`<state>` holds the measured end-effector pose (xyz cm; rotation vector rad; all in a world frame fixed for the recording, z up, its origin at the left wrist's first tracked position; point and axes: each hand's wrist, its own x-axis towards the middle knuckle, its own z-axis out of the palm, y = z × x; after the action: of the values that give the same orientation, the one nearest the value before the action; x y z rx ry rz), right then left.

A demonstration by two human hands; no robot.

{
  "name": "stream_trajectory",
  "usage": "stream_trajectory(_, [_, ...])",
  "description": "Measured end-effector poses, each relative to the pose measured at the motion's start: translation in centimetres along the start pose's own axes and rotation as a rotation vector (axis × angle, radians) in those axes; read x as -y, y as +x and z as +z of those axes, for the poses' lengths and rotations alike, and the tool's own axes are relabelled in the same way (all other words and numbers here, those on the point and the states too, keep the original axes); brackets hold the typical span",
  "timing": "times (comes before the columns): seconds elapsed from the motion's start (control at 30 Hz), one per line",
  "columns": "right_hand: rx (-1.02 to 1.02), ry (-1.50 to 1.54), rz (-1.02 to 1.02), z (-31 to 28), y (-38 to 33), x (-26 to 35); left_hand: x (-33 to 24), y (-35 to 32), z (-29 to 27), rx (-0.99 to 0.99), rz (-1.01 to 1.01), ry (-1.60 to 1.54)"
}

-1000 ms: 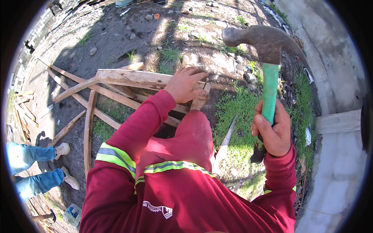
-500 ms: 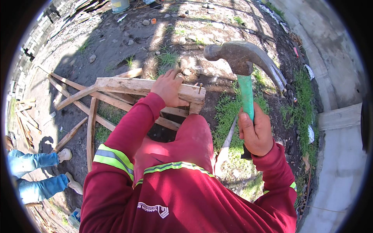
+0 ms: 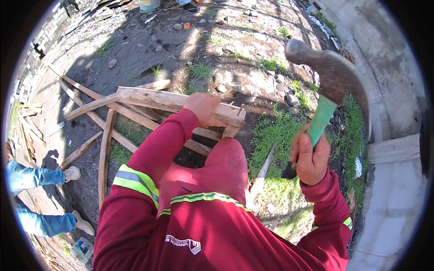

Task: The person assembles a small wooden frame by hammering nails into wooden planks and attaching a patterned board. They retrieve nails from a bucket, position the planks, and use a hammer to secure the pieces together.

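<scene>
My left hand (image 3: 204,109) is wrapped over a rough wooden board (image 3: 153,98), near its right end. That board meets a short upright piece of wood (image 3: 230,130) just above my knee. A nail (image 3: 241,109) sticks up from the board's end, to the right of my left hand. In my right hand (image 3: 312,156) is a claw hammer (image 3: 337,74) with a green handle, raised to the right of the nail and apart from the wood. Its steel head is slightly blurred.
Crossed wooden strips (image 3: 106,149) extend left of the board. A pointed metal blade (image 3: 266,167) lies beside my leg over grass (image 3: 271,131). A person in jeans (image 3: 43,176) stands at the left. A concrete wall (image 3: 398,189) runs along the right; stones (image 3: 112,63) dot the soil.
My right hand has moved the hammer up and to the right, tilting its head rightward. My left hand keeps its hold on the board. The whole view has shifted slightly.
</scene>
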<state>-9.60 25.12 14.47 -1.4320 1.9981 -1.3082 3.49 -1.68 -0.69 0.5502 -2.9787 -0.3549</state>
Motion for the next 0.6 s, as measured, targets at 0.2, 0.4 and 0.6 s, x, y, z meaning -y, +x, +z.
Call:
stream_trajectory(0.2, [0.201,-0.466,0.077,-1.5,0.8,0.0,0.0,0.2,0.1,0.030,-0.008,0.023])
stream_trajectory(0.4, [-0.096,0.234,-0.078,-0.9,-0.9,0.8,0.0,0.0,0.2,0.030,-0.005,0.008])
stream_trajectory(0.6, [0.341,-0.483,0.136,-1.1,2.1,0.6,-0.1,0.1,0.1,0.049,-0.005,0.023])
